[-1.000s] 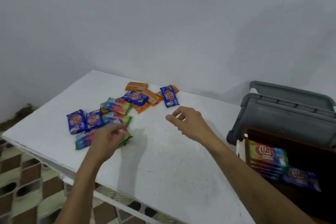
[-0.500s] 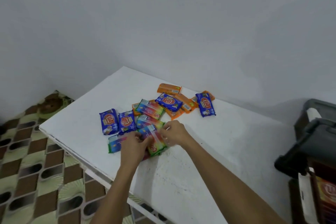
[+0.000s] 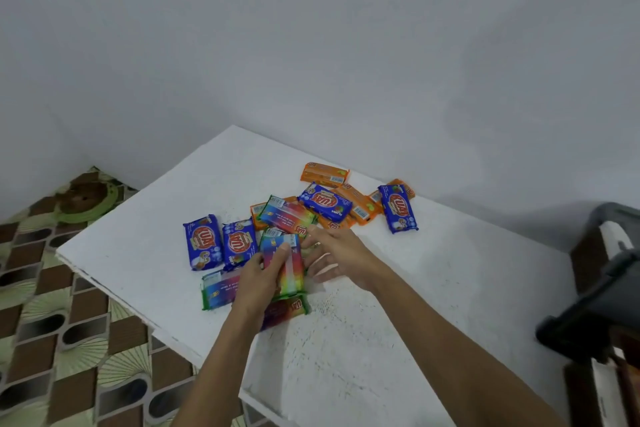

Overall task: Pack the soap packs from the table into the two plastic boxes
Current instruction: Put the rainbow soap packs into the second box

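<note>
Several soap packs lie in a loose pile on the white table (image 3: 381, 340): blue ones (image 3: 202, 241), orange ones (image 3: 323, 173) and rainbow-coloured ones (image 3: 287, 215). My left hand (image 3: 261, 279) grips a rainbow pack (image 3: 287, 263), raised a little over the pile's near edge, thumb on its top face. My right hand (image 3: 337, 255) is just right of that pack, fingers loosely spread beside it and touching the pile. More rainbow packs (image 3: 218, 289) lie under and beside my left hand. The plastic box (image 3: 602, 308) shows only as a dark grey edge at the far right.
A plain pale wall runs behind the table. The floor (image 3: 52, 340) to the left has brown and green patterned tiles, with a green round object (image 3: 85, 199) in the corner. The table's near edge runs diagonally from left down toward the bottom centre.
The view swung left, so the box slid to the frame's right edge. Both hands came together at the pile's near edge, and my left hand lifted a rainbow pack.
</note>
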The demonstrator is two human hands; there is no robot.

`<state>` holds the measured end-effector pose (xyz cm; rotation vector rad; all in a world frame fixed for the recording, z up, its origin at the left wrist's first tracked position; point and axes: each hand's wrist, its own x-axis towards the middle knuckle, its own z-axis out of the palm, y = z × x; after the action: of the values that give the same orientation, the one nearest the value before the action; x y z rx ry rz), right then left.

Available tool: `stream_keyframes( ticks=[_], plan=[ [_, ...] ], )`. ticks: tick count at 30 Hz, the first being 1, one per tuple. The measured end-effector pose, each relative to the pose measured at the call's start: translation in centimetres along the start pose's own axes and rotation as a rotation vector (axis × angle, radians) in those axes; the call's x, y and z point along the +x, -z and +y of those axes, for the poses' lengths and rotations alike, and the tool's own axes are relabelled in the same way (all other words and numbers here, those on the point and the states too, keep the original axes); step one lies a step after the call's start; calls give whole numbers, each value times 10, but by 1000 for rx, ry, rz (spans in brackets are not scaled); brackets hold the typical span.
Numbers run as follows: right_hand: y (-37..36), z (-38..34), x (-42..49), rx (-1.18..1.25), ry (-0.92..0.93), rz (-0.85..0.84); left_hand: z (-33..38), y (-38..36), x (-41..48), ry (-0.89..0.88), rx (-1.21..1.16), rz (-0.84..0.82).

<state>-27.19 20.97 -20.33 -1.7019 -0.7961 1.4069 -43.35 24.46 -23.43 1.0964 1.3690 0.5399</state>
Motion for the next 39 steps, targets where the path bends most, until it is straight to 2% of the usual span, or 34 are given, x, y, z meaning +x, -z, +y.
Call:
stream_keyframes(
  ticks=[4,9,13,19,24,28,31,35,39],
  plan=[
    [23,-16,14,-245,112,156,7,0,4,20,-37,-37],
    [49,-28,56,-823,242,383,20,3,4,3,-87,-97],
    [50,-34,91,-1063,234,368,30,6,-1,-49,-84,-125],
    [43,-36,122,-1163,165,305,29,10,2,-70,-66,-133],
    [37,-49,114,-1070,121,260,26,11,3,-67,-69,-113],
    [38,-50,97,-859,182,227,27,10,-1,0,-121,-93],
    [50,-46,74,-591,211,239,24,9,-4,30,-85,-112],
    [77,-44,24,-128,155,249,31,1,-18,-30,-19,-244],
    [120,-32,-35,129,153,261,42,-23,-41,-74,-65,-359]
  ],
)
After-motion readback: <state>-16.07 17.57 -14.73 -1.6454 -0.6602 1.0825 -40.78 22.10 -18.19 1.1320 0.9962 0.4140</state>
